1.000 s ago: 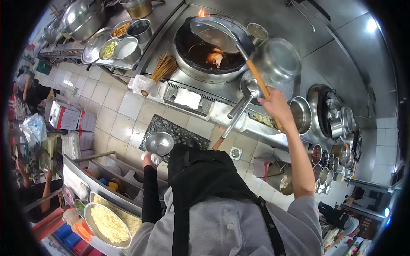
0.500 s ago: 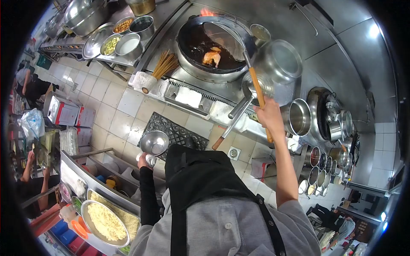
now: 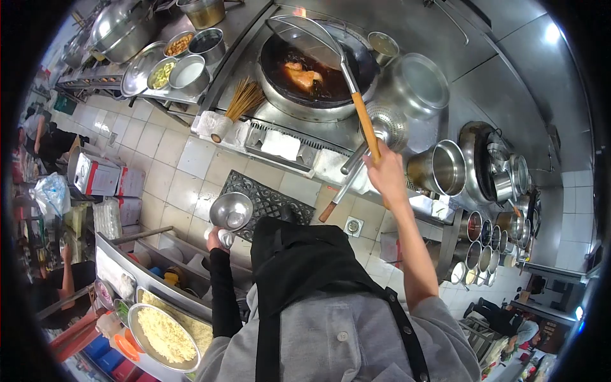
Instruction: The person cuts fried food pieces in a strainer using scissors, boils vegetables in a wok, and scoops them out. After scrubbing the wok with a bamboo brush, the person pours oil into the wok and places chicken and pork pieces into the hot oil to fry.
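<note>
My right hand (image 3: 386,170) is closed around the wooden handle of a wire-mesh skimmer (image 3: 364,121). Its round mesh is raised at a tilt over the back of a wok (image 3: 347,105). Dark oil fills the wok, and a golden-brown piece of meat, perhaps chicken (image 3: 304,77), floats in it. My left hand (image 3: 217,238) grips a metal bowl (image 3: 231,211) by its edge, with a white cloth (image 3: 225,239) between. The bowl faces up with nothing in it. A perforated ladle (image 3: 387,126) and another wooden-ended tool (image 3: 328,212) lie beneath the skimmer handle.
Flame (image 3: 300,11) shows behind the wok. A bundle of bamboo sticks (image 3: 244,102) stands left of it. Steel pots (image 3: 445,169) are at right. Food bowls (image 3: 189,73) sit at upper left; a pan of pale shreds (image 3: 167,334) is at lower left. Other people are in the background.
The skimmer's mesh has risen out of the wok and shifted left with my right hand. The meat has moved left in the oil. My left hand still holds the bowl.
</note>
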Demonstrator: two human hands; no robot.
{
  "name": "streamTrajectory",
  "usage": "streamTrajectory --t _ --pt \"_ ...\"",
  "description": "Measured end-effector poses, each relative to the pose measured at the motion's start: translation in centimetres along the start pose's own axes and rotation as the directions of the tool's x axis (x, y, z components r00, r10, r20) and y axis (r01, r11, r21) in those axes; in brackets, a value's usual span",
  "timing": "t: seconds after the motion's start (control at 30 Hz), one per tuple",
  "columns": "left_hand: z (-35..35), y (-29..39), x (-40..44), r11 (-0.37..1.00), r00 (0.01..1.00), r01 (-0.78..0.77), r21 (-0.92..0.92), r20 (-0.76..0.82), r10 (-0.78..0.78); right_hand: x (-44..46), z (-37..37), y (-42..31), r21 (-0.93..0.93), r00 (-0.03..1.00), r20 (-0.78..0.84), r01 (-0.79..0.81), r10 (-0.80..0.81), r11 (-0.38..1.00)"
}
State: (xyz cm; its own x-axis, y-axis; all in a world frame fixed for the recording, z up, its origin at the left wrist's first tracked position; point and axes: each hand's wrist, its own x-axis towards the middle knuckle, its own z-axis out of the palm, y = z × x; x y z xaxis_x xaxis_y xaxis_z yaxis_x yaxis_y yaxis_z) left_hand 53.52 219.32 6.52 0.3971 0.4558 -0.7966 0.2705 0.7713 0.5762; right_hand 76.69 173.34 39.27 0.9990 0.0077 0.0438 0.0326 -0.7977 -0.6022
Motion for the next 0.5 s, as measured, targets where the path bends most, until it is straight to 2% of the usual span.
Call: streamTrajectory --t 0.03,0.13,0.2,0.23,0.33,0.5 --pt "0.1 0.1 -0.4 1.0 1.0 -0.003 -0.009 -0.005 0.003 -0.5 -0.4 0.8 -0.031 0.998 -0.019 0.051 -0.051 0.998" --pt "-0.2 0.2 -1.1 1.0 1.0 0.001 -0.013 0.001 -0.001 -2.2 -4.4 -2.9 -0.079 0.976 0.196 -0.081 0.095 0.994" --pt "-1.0 -0.4 -0.5 1.0 1.0 0.025 0.011 0.016 -0.026 -3.8 -4.1 -2.6 -0.065 0.988 0.153 -0.004 0.014 0.998" --pt "-1.2 -0.9 0.2 1.0 0.999 -0.003 0.007 -0.035 0.003 -4.1 -3.7 -2.4 -0.059 0.991 0.132 0.034 -0.026 0.998" --pt "-1.5 -1.0 0.2 1.0 1.0 0.007 0.012 0.02 -0.007 -4.3 -2.0 -1.7 -0.076 0.986 0.167 -0.002 0.015 0.997" --pt "0.0 -0.1 -0.5 1.0 0.999 -0.007 0.025 0.05 0.005 -4.2 1.7 0.7 -0.043 0.991 0.114 -0.069 0.074 0.997"
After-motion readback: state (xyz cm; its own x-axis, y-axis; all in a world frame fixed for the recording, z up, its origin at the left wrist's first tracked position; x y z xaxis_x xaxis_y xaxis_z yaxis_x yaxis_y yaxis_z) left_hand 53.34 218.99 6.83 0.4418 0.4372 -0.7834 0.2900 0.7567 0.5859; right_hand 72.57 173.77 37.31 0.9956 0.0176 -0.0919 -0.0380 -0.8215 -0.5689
